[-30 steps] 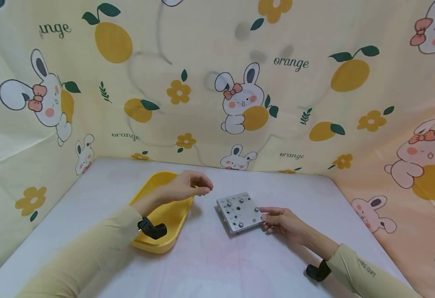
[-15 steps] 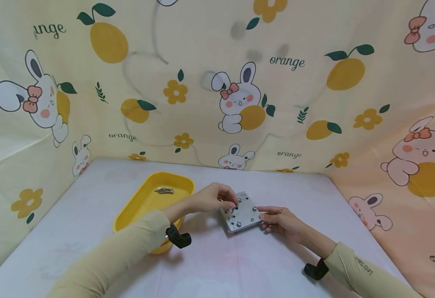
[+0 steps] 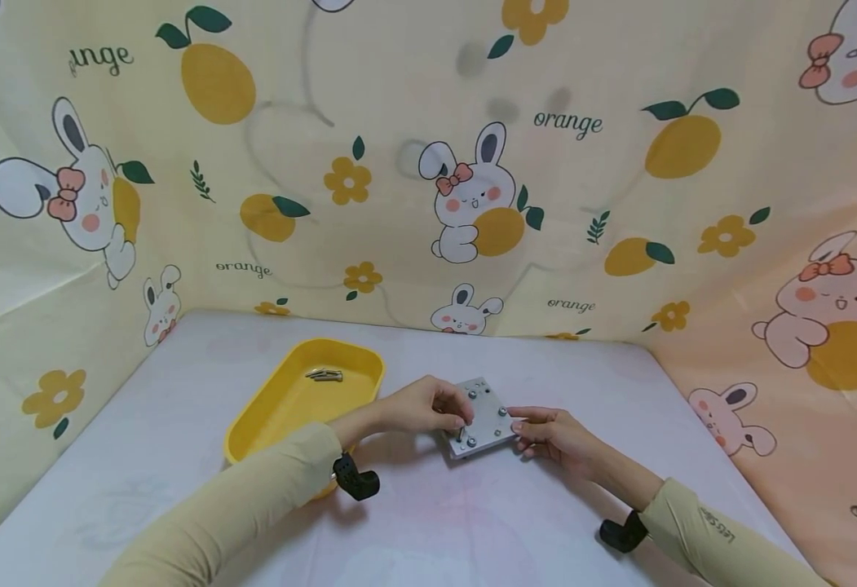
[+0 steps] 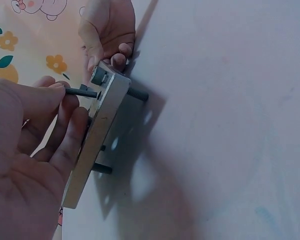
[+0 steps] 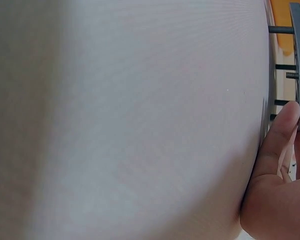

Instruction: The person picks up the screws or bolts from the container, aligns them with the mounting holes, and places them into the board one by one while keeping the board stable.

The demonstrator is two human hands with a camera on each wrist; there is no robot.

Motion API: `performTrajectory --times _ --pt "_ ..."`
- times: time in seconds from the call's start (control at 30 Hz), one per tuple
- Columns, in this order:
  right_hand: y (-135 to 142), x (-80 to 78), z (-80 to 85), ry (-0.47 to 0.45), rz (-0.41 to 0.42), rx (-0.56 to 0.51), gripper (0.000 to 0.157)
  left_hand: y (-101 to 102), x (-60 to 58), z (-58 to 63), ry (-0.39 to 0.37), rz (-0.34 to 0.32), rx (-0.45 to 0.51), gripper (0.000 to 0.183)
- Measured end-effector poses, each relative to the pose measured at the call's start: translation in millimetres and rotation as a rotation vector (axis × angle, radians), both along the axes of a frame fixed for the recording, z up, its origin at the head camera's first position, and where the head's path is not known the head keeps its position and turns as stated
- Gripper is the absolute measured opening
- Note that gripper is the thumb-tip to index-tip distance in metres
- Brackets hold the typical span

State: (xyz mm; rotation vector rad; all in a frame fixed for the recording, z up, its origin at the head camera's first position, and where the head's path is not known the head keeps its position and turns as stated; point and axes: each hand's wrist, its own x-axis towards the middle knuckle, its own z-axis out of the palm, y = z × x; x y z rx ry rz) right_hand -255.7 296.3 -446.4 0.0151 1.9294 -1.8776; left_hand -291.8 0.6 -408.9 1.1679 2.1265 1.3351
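Observation:
My left hand (image 3: 424, 405) pinches a threaded bolt (image 4: 82, 93) between thumb and fingertips. In the left wrist view the bolt's free end points at a hole near the corner of a silver metal plate (image 3: 485, 417). Several bolts stand in the plate, their heads on top and their shanks sticking out underneath. The plate is raised off the table on these shanks, as the right wrist view shows. My right hand (image 3: 563, 444) grips the plate's right edge between thumb and fingers. The left hand covers the plate's left part in the head view.
A yellow tray (image 3: 262, 403) stands left of the plate, partly behind the left forearm. Several loose bolts (image 3: 324, 375) lie at its far end. The white table (image 3: 428, 522) ends at a patterned cloth wall (image 3: 391, 302) at the back and sides.
My left hand has come from over the tray rightward to the plate, then slid a little toward its near left corner with the bolt. The right hand has kept its hold on the edge.

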Motion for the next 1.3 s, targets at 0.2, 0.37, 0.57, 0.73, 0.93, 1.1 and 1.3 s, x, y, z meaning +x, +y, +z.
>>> performTrajectory --times 0.2,0.37,0.57,0.73,0.93,1.1,1.3 --pt "-0.2 -0.5 -0.9 -0.001 0.002 0.000 0.050 -0.7 0.6 -0.4 -0.002 -0.003 -0.004 0.015" --pt "-0.8 -0.3 -0.9 0.002 0.000 0.007 0.051 -1.4 0.1 -1.6 -0.001 -0.019 -0.019 0.016" --pt "-1.6 0.0 -0.3 0.003 0.000 0.006 0.049 -2.3 1.1 -2.4 -0.005 -0.035 -0.031 0.015" --pt "-2.1 0.5 0.1 0.005 -0.001 0.003 0.048 -2.6 1.9 -1.1 -0.002 -0.054 -0.062 0.016" --pt "-1.6 0.3 -0.5 0.005 0.005 0.014 0.050 -4.5 3.7 -0.2 0.002 -0.065 -0.099 0.020" --pt "-2.1 0.3 -1.0 0.004 0.004 0.008 0.050 -4.9 3.2 -0.5 0.010 -0.077 -0.098 0.021" --pt "-0.9 1.0 0.1 -0.003 -0.008 -0.003 0.050 -6.5 5.7 5.5 0.030 -0.065 -0.078 0.017"
